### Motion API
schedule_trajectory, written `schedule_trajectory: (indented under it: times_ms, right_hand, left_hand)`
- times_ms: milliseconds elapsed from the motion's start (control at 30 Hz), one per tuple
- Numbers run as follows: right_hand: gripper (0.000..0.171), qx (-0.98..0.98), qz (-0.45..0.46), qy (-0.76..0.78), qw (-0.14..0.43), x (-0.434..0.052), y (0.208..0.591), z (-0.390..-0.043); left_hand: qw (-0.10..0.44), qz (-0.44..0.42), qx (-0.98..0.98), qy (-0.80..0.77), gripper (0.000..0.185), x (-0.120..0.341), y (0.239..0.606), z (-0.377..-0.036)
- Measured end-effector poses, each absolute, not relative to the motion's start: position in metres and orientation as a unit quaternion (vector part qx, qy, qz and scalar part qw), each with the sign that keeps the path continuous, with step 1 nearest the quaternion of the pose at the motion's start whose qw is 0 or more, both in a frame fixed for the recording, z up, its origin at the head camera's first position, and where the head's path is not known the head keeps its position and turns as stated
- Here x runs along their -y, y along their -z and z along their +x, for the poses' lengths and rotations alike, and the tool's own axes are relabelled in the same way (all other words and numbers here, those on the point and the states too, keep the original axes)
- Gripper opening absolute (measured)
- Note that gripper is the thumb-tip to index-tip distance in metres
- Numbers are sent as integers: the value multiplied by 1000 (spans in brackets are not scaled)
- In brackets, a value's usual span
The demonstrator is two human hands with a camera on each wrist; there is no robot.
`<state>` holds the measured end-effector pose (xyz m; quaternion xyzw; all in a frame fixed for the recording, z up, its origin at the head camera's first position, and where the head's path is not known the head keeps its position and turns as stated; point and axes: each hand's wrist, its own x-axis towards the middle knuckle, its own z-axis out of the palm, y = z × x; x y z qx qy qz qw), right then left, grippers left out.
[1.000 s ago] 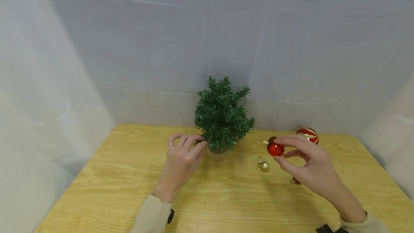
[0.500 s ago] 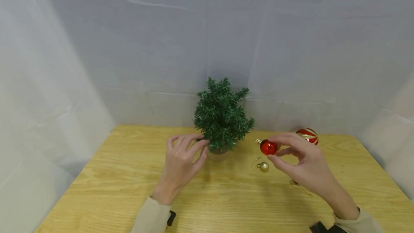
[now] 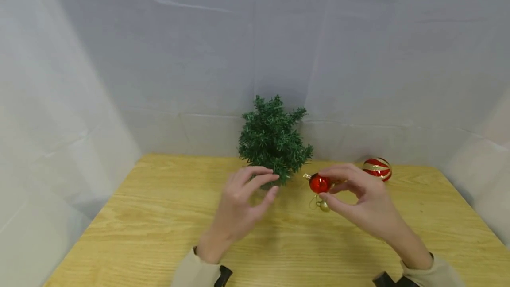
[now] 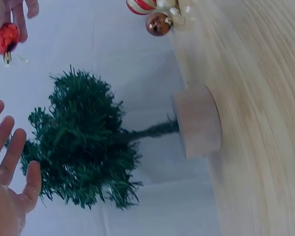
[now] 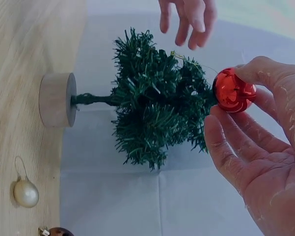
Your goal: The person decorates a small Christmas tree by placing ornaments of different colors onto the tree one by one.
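My right hand pinches a shiny red Christmas bauble between thumb and fingers. Its gold cap points left, and a thin thread trails from it in the right wrist view. To its left, my left hand hovers before the lower part of a small artificial Christmas tree, with fingers apart and nothing in them. The tree stands upright on a round wooden base, which my left hand mostly hides in the head view. No ornament shows on its green branches.
A red and gold striped bauble lies at the back right of the wooden table. A small gold bauble with a wire loop rests beneath the right hand. A brown bauble is near them. White cloth hangs behind.
My left hand has moved right from the tree's left side to its front, and its fingers have spread. My right hand has carried the red bauble left, closer to the tree.
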<state>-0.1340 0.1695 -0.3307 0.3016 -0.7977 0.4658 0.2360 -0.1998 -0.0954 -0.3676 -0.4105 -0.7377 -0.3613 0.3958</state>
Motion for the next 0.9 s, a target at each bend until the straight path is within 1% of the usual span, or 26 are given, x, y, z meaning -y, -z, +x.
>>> schedule_trajectory:
  times_ms: [233, 400, 633, 900]
  right_hand:
    - [51, 794, 310, -472, 226, -160, 328, -131]
    - [50, 799, 310, -464, 224, -156, 328, -129]
    - [49, 803, 319, -451, 225, -153, 329, -127]
    - [49, 809, 317, -442, 223, -153, 330, -126]
  left_hand:
    - [340, -410, 757, 379, 21, 87, 366, -191]
    - [319, -413, 763, 381, 22, 84, 369, -188]
    - [307, -412, 767, 384, 20, 79, 368, -186]
    - [316, -396, 765, 397, 9, 76, 368, -184]
